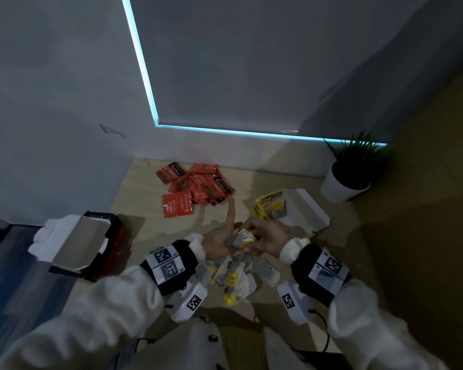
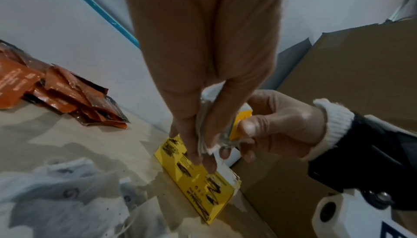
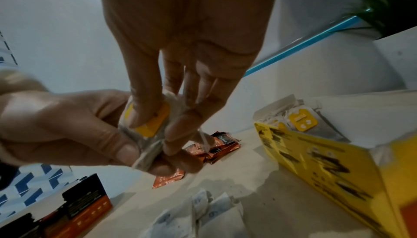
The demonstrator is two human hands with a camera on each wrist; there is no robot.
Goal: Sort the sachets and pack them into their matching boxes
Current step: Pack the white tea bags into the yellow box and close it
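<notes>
Both hands meet above the desk (image 1: 134, 182), working one small bundle of white sachets with yellow tags (image 1: 242, 239). Left hand (image 1: 219, 243) grip: thumb and lower fingers grasping the bundle, index finger sticking straight out toward the red pile. Right hand (image 1: 267, 237) grip: thumb and fingertips pinching the same bundle from the other side, on a yellow tag. More white yellow-tagged sachets (image 1: 235, 276) lie loose on the desk directly under the hands. Red sachets (image 1: 195, 185) heaped further back near the wall. Yellow box (image 1: 270, 205) open just right of the hands, some tagged sachets already inside. Red-and-black box (image 1: 91, 244) open at left, flap up. Potted plant (image 1: 350, 172) in the back right corner
</notes>
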